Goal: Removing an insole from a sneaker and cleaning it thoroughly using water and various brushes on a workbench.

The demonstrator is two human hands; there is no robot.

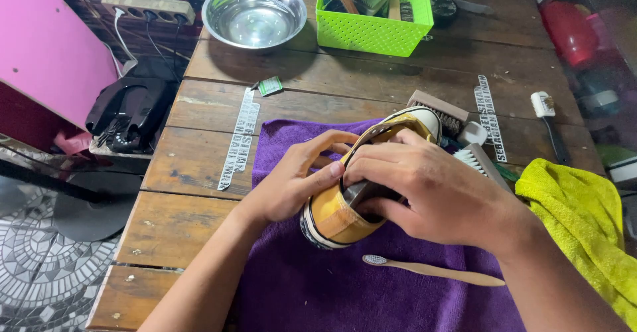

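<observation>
Now both hands (371,186) on yellow sneaker (345,206)

It looks like a small shoe-cleaning workplace: a worn wooden table (199,166) with a purple cloth (318,285), brushes (438,109) just beyond the cloth, a steel bowl (254,13) and a green basket (371,30) at the table's far edge

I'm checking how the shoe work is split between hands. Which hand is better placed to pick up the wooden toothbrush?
Probably the right hand: the wooden toothbrush lies on the purple cloth just below it, while the left hand steadies the far side of the yellow sneaker.
</observation>
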